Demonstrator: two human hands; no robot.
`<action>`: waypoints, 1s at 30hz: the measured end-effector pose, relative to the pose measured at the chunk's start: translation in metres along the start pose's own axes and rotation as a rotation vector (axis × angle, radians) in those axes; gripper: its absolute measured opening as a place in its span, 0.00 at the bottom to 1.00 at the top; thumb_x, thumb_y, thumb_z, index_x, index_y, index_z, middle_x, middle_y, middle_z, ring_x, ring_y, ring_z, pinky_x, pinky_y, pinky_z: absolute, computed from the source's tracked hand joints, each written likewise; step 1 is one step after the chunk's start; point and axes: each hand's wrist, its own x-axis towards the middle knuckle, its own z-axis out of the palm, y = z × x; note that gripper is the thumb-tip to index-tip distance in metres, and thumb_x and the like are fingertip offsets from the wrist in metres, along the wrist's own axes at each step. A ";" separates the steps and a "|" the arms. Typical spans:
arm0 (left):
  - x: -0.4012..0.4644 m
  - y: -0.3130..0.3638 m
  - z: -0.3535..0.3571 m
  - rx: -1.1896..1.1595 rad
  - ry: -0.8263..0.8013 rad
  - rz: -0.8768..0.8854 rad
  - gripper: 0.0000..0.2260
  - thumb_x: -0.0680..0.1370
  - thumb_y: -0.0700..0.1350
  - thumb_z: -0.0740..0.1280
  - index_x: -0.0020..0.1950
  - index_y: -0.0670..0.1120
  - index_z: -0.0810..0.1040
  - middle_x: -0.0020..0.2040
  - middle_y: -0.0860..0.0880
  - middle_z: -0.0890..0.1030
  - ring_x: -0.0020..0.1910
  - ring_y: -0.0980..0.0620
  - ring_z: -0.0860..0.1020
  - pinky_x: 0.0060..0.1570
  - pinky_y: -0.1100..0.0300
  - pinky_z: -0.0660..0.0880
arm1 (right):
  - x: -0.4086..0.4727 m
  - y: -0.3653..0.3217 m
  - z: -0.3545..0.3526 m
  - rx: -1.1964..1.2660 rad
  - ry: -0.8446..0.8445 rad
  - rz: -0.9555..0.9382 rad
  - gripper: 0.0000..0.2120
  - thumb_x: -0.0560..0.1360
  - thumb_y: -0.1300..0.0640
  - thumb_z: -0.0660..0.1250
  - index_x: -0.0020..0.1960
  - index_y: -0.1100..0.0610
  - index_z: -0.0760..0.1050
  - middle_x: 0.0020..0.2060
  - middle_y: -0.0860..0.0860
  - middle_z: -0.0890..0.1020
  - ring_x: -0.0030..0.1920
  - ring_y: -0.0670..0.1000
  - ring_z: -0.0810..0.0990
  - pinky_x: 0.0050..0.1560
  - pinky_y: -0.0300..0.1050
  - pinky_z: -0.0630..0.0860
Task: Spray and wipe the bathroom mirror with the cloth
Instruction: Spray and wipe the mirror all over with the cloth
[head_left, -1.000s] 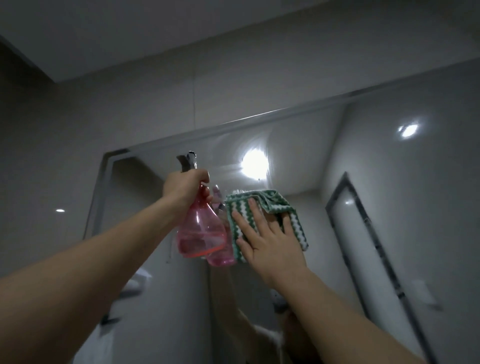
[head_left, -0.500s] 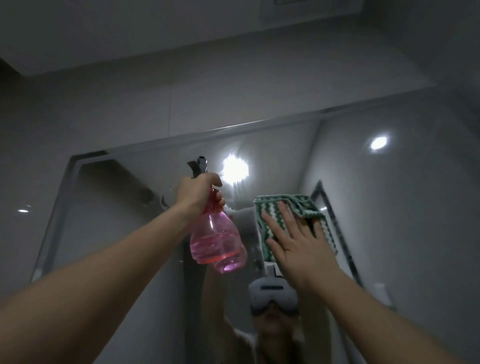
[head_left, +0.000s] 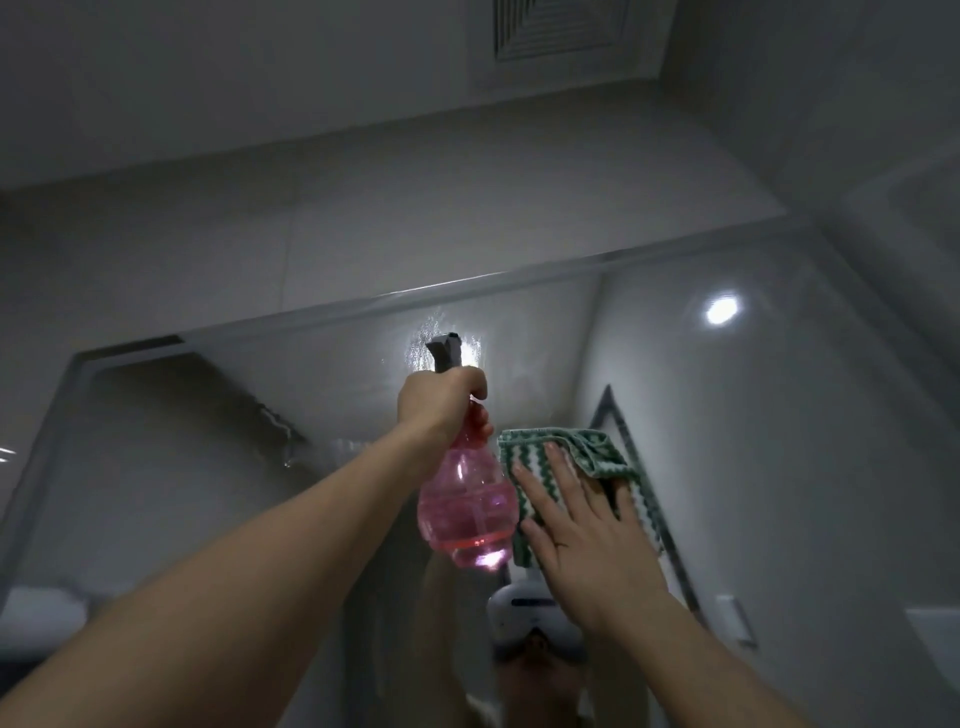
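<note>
The bathroom mirror (head_left: 727, 441) fills the wall ahead, its top edge running across the middle of the view. My left hand (head_left: 439, 402) grips the neck of a pink spray bottle (head_left: 467, 512) with a grey nozzle, held up close to the glass. Spray droplets (head_left: 431, 343) speckle the mirror around the nozzle, over a reflected light. My right hand (head_left: 582, 525) presses a green and white striped cloth (head_left: 566, 457) flat against the mirror, fingers spread, just right of the bottle.
A ceiling vent (head_left: 561, 26) sits overhead. The side wall (head_left: 857, 130) closes in at the right. The mirror reflects a ceiling light (head_left: 721, 310), a door frame and a person wearing a white headset (head_left: 530, 623) low down.
The view has tilted up and right. My left hand has raised the bottle toward the mirror's top edge, and droplets now show on the glass. My right hand keeps the cloth pressed on the glass.
</note>
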 end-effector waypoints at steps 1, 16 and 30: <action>-0.002 -0.002 -0.001 0.005 0.003 0.000 0.06 0.70 0.33 0.62 0.34 0.39 0.67 0.21 0.45 0.69 0.16 0.49 0.68 0.21 0.64 0.67 | 0.000 0.000 0.000 0.016 0.001 -0.006 0.26 0.82 0.44 0.38 0.76 0.47 0.59 0.71 0.52 0.69 0.60 0.52 0.79 0.57 0.60 0.73; -0.133 -0.107 -0.039 -0.183 -0.128 -0.186 0.11 0.70 0.29 0.62 0.53 0.32 0.74 0.27 0.40 0.71 0.18 0.51 0.65 0.21 0.62 0.66 | -0.055 0.022 -0.003 0.033 -0.160 0.080 0.25 0.81 0.40 0.38 0.71 0.37 0.26 0.70 0.44 0.26 0.77 0.52 0.40 0.73 0.59 0.38; -0.226 -0.176 -0.026 -0.043 -0.073 -0.347 0.11 0.72 0.26 0.60 0.33 0.38 0.69 0.17 0.44 0.67 0.14 0.50 0.65 0.18 0.65 0.65 | -0.091 0.022 0.002 0.056 -0.171 0.069 0.26 0.82 0.42 0.42 0.71 0.39 0.27 0.75 0.49 0.32 0.77 0.54 0.39 0.72 0.58 0.36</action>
